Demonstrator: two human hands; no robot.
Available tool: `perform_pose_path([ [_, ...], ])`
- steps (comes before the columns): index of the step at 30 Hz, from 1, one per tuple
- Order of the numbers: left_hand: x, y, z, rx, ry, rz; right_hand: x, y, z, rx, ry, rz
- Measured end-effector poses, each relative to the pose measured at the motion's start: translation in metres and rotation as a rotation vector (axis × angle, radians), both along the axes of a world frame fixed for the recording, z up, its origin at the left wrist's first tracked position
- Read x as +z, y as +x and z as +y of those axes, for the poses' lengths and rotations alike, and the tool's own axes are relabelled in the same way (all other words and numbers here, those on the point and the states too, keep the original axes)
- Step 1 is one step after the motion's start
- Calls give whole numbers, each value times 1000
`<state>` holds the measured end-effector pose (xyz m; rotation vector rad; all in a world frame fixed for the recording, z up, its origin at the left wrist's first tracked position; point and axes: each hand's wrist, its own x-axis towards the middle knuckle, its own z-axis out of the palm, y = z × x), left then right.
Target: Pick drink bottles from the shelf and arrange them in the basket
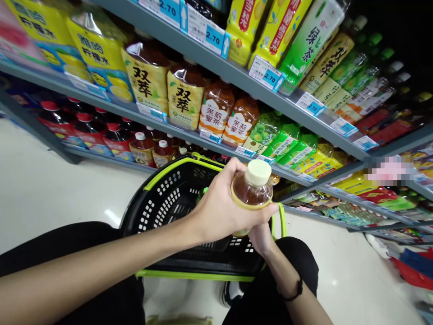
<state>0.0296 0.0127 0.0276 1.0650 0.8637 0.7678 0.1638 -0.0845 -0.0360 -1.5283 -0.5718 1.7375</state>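
Observation:
My left hand (pixel 219 205) is wrapped around a plastic bottle (pixel 252 192) of brown drink with a cream-white cap. The bottle stands nearly upright, tilted a little, over a black shopping basket (pixel 142 198) with lime-green edging. Below the bottle, close against its lower right side, is my right hand (pixel 262 239); its fingers are hidden behind the left hand and the bottle. A dark band circles the right wrist. Inside the basket, a small green item shows partly behind my left hand.
Shelves with several rows of bottled drinks and price tags run across in front of me. Red-capped dark bottles (pixel 86 131) stand on the bottom shelf. My knees in black trousers flank the basket on a pale glossy floor (pixel 88 185).

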Motion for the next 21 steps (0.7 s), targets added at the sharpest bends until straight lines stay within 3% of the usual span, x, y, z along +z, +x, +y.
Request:
perform_pose_path([
  [2,-1,2,-1,40,-89,25,-2,-11,-4,23,-100,55],
  [4,-4,0,0,-5,-97,21,-4,-18,-10,31,-186,79],
  [9,-5,-12,9,-225,258,-3,-5,-17,-22,63,-250,312],
  [11,-4,-13,12,-219,359,3,-8,-14,-25,145,-257,513],
  [14,-6,-11,14,-143,430,22,-17,-11,-29,378,-341,835],
  [16,-8,-10,13,-111,485,40,-25,-10,-32,466,-381,948],
  [21,-18,-10,7,-130,620,89,-34,-6,-35,426,-392,830],
])
